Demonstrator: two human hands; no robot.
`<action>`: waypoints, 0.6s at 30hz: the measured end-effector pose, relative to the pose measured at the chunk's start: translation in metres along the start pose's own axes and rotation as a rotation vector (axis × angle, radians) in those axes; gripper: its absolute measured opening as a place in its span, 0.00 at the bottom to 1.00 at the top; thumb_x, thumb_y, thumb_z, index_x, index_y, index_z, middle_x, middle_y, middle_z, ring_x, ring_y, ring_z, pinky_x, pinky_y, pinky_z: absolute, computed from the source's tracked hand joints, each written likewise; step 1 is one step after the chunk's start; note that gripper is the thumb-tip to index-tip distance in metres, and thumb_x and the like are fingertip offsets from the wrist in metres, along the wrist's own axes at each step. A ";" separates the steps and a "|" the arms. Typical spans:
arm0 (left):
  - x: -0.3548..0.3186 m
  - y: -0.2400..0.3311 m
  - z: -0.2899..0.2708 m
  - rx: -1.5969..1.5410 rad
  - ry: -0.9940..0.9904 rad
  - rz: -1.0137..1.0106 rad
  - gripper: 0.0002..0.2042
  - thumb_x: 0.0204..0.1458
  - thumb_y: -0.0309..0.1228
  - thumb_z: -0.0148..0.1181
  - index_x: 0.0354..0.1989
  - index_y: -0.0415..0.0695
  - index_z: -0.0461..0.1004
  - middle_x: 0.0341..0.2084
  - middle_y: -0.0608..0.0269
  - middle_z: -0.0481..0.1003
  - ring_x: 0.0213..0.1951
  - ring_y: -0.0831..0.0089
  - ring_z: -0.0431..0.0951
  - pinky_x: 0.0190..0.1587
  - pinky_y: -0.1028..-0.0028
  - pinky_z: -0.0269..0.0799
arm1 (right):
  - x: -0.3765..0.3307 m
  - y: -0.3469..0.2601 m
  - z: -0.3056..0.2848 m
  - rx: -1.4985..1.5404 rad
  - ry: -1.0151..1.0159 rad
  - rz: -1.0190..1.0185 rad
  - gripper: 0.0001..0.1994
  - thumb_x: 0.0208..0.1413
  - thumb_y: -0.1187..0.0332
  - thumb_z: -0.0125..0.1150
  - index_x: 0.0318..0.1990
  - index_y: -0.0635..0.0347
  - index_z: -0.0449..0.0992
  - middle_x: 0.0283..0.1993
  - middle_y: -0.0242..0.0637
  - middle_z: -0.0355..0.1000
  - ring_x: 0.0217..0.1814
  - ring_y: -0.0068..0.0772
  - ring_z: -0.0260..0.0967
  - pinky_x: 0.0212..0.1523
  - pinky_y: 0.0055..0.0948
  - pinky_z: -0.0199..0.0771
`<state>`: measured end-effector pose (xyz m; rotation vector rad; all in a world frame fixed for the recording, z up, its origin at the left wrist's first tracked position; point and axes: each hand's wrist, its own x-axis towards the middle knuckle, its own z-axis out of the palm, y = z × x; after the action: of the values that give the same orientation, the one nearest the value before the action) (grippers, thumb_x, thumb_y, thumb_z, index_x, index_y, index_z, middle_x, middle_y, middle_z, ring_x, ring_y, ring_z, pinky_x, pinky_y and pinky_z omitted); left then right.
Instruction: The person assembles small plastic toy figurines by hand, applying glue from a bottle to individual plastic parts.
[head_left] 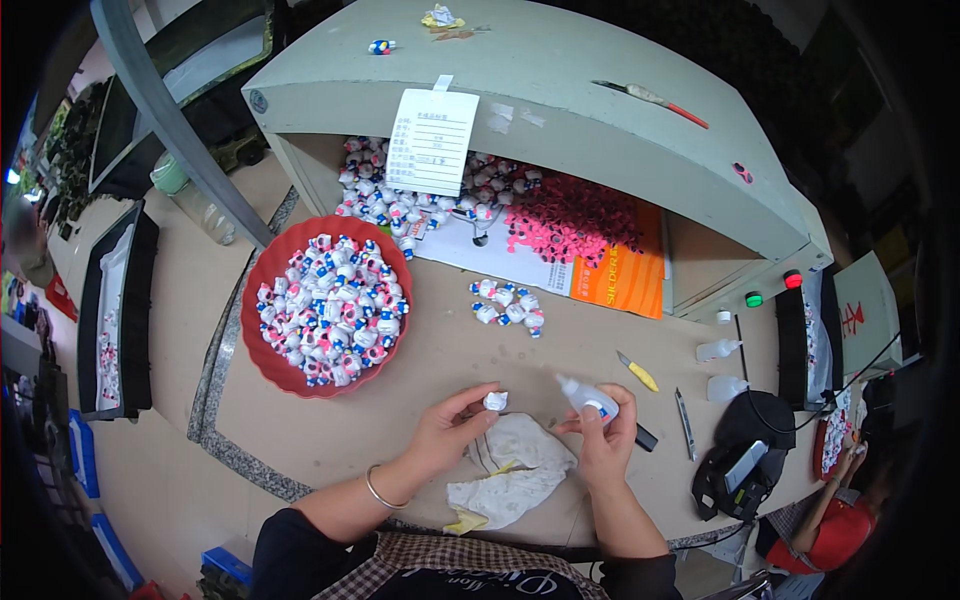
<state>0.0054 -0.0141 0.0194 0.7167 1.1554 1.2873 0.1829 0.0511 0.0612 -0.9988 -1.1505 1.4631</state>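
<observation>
My left hand (447, 432) pinches a small white figurine part (496, 401) between thumb and fingertips. In my right hand (606, 450) is a small white squeeze bottle (592, 400), tilted so its nozzle points up and left toward the part, without touching it. A crumpled whitish cloth (525, 470) with yellow patches lies between my forearms. Beyond my hands sits a loose group of small white, blue and pink figurines (508, 307). A scalloped red bowl (255, 345) heaped with similar figurines stands to the left.
The grey shelf (560, 75) at the back shelters more figurines and a pile of pink pieces (575, 215). To the right lie a yellow-handled knife (640, 373), a slim metal tool (686, 424), two squeeze bottles (718, 350) and a black bag (752, 440). Another person (830, 525) sits far right.
</observation>
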 end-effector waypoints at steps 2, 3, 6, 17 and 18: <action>0.000 0.004 0.001 -0.004 -0.013 -0.011 0.18 0.48 0.22 0.53 0.50 0.42 0.65 0.36 0.68 0.70 0.38 0.82 0.68 0.42 0.81 0.64 | 0.012 -0.007 -0.004 -0.080 -0.007 0.015 0.07 0.50 0.77 0.48 0.36 0.63 0.59 0.35 0.35 0.61 0.32 0.25 0.68 0.28 0.23 0.75; 0.000 0.004 0.000 0.001 -0.011 -0.029 0.18 0.48 0.22 0.53 0.50 0.42 0.65 0.36 0.68 0.70 0.38 0.82 0.68 0.42 0.81 0.64 | 0.020 -0.009 -0.005 -0.146 -0.021 0.044 0.08 0.50 0.78 0.49 0.37 0.63 0.59 0.34 0.35 0.61 0.31 0.27 0.68 0.29 0.24 0.75; 0.000 0.003 -0.002 0.009 -0.019 -0.029 0.18 0.48 0.23 0.53 0.50 0.41 0.65 0.38 0.67 0.70 0.39 0.81 0.68 0.43 0.81 0.64 | 0.051 -0.011 -0.006 -0.138 0.001 0.068 0.07 0.49 0.80 0.47 0.36 0.63 0.61 0.30 0.34 0.63 0.30 0.27 0.69 0.28 0.25 0.74; 0.001 0.000 -0.003 -0.034 0.009 -0.004 0.18 0.47 0.22 0.54 0.49 0.42 0.66 0.35 0.67 0.71 0.35 0.81 0.69 0.39 0.81 0.66 | 0.198 0.008 0.000 -1.271 0.096 -0.145 0.12 0.45 0.69 0.56 0.36 0.66 0.69 0.34 0.49 0.68 0.37 0.50 0.66 0.37 0.42 0.65; 0.001 -0.001 -0.004 -0.036 -0.018 -0.013 0.19 0.48 0.24 0.54 0.50 0.42 0.65 0.37 0.67 0.70 0.38 0.81 0.68 0.41 0.80 0.65 | 0.199 0.009 0.000 -1.295 0.061 -0.142 0.12 0.45 0.69 0.56 0.37 0.66 0.68 0.34 0.50 0.68 0.38 0.50 0.66 0.38 0.43 0.65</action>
<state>0.0020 -0.0144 0.0172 0.6918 1.1184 1.2851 0.1455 0.2464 0.0467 -1.7073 -2.1101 0.4177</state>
